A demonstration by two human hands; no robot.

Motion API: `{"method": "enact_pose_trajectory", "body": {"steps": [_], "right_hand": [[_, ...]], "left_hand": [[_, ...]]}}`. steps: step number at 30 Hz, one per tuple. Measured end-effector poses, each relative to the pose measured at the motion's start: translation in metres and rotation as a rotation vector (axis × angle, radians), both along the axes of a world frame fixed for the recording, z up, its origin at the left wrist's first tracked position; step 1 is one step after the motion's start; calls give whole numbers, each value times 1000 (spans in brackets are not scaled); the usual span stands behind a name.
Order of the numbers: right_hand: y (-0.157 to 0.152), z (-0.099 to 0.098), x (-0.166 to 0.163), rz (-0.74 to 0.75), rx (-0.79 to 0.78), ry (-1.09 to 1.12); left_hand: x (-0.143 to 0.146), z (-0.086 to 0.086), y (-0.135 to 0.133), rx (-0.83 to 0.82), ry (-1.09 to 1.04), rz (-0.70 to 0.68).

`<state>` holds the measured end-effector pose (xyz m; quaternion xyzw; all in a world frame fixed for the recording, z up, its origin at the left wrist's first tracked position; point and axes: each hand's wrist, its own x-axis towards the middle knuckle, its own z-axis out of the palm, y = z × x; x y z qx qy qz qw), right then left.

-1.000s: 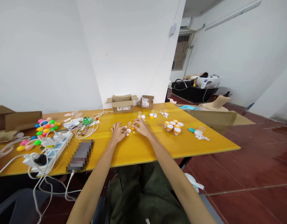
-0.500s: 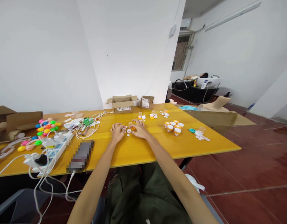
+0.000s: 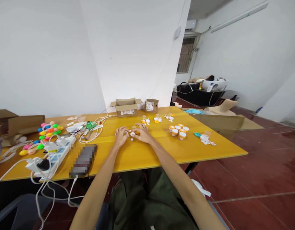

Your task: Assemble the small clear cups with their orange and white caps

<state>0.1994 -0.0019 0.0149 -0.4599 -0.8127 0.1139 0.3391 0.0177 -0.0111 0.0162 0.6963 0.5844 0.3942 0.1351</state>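
Observation:
Both of my hands rest close together over the table, fingers curled inward around small plastic parts. At the fingertips of my left hand (image 3: pixel 121 137) are small white bits; the hand is closed, and what it grips is too small to make out. My right hand (image 3: pixel 143 134) has its thumb and fingers bent at a white round plastic piece (image 3: pixel 132 134), which appears pinched there. An orange ring (image 3: pixel 137 132) lies partly hidden under the right fingers. Just beyond, between the hands, stands a small clear cup (image 3: pixel 134 127).
Several white-and-orange capped cups (image 3: pixel 182 135) stand to the right. Past them lie a teal ring (image 3: pixel 197 134) and white parts (image 3: pixel 206 139). Small part piles (image 3: pixel 157 119) sit behind. Leftward are a phone (image 3: pixel 83 160), a power strip (image 3: pixel 63 153), colourful balls (image 3: pixel 49 130) and cardboard boxes (image 3: pixel 126 107).
The white round piece between my hands has shifted slightly and looks more tilted. My hands have barely moved, and the view has shifted a little.

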Motion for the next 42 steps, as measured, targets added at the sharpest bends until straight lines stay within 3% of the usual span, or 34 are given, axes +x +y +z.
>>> {"method": "enact_pose_trajectory", "body": {"steps": [12,28,42], "right_hand": [[-4,1,0,120,-15,-1],[-8,1,1,69,-71,-117],[-3,-2,4,70,-42,-59]], "left_hand": [[-1,3,-1,1,-73,48],[5,14,-11,-74,-22,52],[3,9,-6,-65,79,58]]}}
